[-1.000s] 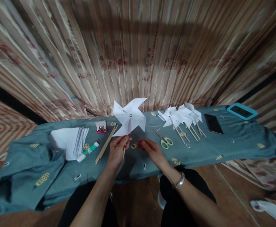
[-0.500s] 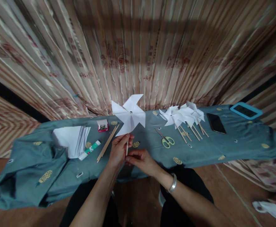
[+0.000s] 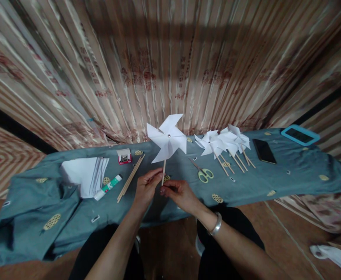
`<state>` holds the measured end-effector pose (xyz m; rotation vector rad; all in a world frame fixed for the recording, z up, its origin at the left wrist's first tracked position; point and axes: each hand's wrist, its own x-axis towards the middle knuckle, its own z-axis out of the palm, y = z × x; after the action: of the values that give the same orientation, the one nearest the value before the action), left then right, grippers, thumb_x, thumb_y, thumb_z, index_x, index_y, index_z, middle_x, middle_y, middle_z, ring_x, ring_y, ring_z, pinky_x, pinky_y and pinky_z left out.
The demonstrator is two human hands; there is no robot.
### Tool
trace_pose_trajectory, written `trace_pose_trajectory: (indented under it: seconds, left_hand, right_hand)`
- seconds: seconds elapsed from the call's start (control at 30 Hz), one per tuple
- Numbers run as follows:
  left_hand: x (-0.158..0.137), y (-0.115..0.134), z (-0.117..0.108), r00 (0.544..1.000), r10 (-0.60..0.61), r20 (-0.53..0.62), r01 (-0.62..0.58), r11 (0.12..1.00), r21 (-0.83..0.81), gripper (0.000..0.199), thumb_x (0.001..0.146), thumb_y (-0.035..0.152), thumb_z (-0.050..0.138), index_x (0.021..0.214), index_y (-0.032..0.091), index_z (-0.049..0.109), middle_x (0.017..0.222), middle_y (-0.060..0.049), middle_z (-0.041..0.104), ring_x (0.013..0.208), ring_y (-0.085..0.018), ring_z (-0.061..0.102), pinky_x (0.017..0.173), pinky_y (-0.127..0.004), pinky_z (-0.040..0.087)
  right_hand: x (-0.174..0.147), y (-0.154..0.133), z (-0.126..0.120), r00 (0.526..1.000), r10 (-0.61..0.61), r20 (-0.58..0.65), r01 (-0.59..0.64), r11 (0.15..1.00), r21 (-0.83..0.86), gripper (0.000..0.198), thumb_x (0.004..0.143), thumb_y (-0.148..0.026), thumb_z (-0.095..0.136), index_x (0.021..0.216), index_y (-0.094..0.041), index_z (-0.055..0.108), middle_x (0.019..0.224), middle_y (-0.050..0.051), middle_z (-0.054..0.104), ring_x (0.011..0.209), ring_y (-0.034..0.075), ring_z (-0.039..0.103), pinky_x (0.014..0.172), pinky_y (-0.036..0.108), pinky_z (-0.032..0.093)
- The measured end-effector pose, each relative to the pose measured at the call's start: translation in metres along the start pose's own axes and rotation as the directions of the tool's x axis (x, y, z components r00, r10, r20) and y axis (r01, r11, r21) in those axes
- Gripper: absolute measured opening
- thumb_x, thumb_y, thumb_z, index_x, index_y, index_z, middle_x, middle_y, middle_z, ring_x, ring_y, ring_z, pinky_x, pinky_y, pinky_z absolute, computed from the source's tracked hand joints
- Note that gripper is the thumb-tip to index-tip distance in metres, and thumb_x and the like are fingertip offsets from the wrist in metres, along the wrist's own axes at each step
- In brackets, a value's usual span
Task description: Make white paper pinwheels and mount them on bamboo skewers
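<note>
A white paper pinwheel [image 3: 169,137] with a shiny pin at its centre stands upright before me on a thin wooden stick. My right hand [image 3: 181,196] pinches the lower end of that stick between thumb and fingers. Higher up, my left hand [image 3: 147,188] is closed with its fingertips against the stick; part of their contact is hard to see. Right of the hands lie green-handled scissors [image 3: 204,174]. Several wooden sticks [image 3: 130,179] lie to the left, near a glue stick [image 3: 108,187] and a small red box of metal pins [image 3: 125,157].
A stack of white paper [image 3: 84,175] lies at the left on the teal cloth [image 3: 299,179]. Several other pinwheels [image 3: 214,144] rest at the right, beside a black phone [image 3: 264,151] and a blue-framed device [image 3: 300,135]. A striped curtain [image 3: 159,66] hangs behind.
The pinwheel and both hands have shifted slightly right in view. My left fingers have moved off the front of the stick, so more of it shows; my right hand still pinches its lower end.
</note>
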<state>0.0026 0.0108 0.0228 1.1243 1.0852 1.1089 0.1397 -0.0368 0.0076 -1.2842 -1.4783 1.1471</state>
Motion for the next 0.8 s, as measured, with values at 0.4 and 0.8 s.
trace_pose_trajectory:
  seconds: [0.4, 0.8]
  left_hand:
    - [-0.003, 0.005, -0.002, 0.999, -0.044, -0.006, 0.044, 0.999, 0.025, 0.028, 0.055, 0.035, 0.083, 0.079, 0.02, 0.079, 0.08, -0.005, 0.077, 0.079, -0.022, 0.07, 0.079, -0.034, 0.054]
    - [-0.008, 0.001, 0.001, 0.994, -0.086, 0.063, 0.085, 0.996, 0.021, 0.035, 0.053, 0.04, 0.086, 0.079, 0.019, 0.078, 0.083, -0.007, 0.078, 0.084, -0.024, 0.071, 0.084, -0.037, 0.054]
  right_hand:
    - [0.005, -0.006, -0.045, 0.965, -0.074, -0.253, 0.054, 0.995, -0.086, 0.025, 0.083, -0.043, 0.062, 0.078, -0.02, 0.072, 0.071, 0.002, 0.071, 0.066, 0.016, 0.062, 0.062, 0.027, 0.048]
    - [0.061, 0.012, -0.102, 0.816, -0.092, -0.571, 0.174, 0.981, 0.091, 0.052, 0.067, -0.051, 0.074, 0.107, -0.018, 0.066, 0.095, 0.009, 0.074, 0.09, 0.021, 0.069, 0.086, 0.04, 0.052]
